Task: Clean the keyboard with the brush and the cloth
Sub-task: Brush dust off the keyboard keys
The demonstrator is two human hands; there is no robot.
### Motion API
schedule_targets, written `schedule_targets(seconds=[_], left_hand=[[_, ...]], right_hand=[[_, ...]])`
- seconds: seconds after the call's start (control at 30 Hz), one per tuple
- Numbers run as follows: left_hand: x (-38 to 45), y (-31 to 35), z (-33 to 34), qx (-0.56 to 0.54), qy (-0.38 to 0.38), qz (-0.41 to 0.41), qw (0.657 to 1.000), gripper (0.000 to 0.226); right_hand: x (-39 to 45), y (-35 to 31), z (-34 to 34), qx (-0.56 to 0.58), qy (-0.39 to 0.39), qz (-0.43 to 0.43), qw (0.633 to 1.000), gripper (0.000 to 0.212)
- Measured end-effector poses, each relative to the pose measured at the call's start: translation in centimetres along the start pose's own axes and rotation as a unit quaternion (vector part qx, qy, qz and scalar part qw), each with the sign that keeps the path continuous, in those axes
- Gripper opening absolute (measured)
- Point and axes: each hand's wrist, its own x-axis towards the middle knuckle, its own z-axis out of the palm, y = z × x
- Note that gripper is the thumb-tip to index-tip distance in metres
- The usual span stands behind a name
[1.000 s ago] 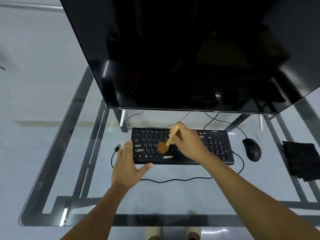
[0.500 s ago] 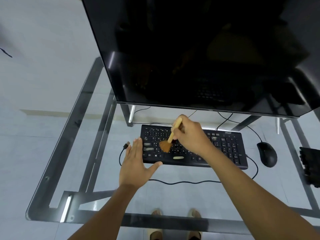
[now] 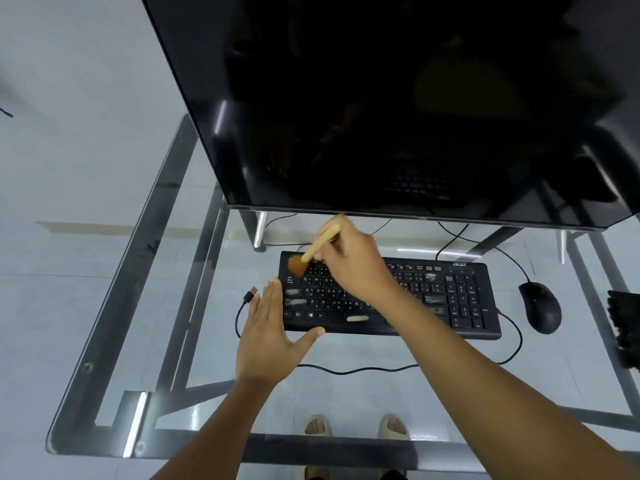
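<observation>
While the right hand (image 3: 356, 265) gripped the brush (image 3: 313, 252), its blurred bristles at the keyboard (image 3: 460, 299)'s far-left corner, that hand hid the middle keys. Flat and empty, the left hand (image 3: 268, 330) steadied the keyboard's near-left corner on the glass counter (image 3: 363, 403). A dark cloth (image 3: 625, 327) lay cut off at the right edge.

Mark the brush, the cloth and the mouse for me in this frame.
brush (image 3: 320, 244), head view, on its wooden handle.
cloth (image 3: 626, 327), head view, on the dark fabric at the right edge.
mouse (image 3: 541, 308), head view, on its back.
</observation>
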Motion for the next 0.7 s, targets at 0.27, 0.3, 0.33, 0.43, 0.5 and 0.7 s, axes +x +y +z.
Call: schedule_targets(seconds=[0.27, 0.3, 0.33, 0.43, 0.5, 0.7], left_hand=[[0.0, 0.1, 0.1, 0.003, 0.003, -0.003, 1.0, 0.109], [0.0, 0.1, 0.1, 0.002, -0.001, -0.006, 1.0, 0.109], [0.0, 0.0, 0.0, 0.0, -0.002, -0.005, 1.0, 0.109], [0.0, 0.0, 0.0, 0.004, -0.001, -0.002, 1.0, 0.109], [0.0, -0.1, 0.1, 0.011, -0.008, -0.004, 1.0, 0.109], [0.0, -0.1, 0.1, 0.007, -0.015, -0.01, 1.0, 0.111]], right_hand=[[-0.2, 0.5, 0.6, 0.02, 0.0, 0.019, 1.0, 0.003], [-0.3, 0.8, 0.4, -0.005, 0.004, 0.017, 1.0, 0.003], [-0.5, 1.2, 0.1, -0.02, 0.041, 0.012, 0.999, 0.003], [-1.5, 1.8, -1.3, 0.041, 0.105, 0.026, 0.993, 0.007], [-2.4, 2.1, -1.9, 0.05, 0.036, 0.051, 0.997, 0.007], [-3.4, 2.9, -3.3, 0.026, 0.105, 0.043, 0.993, 0.004]])
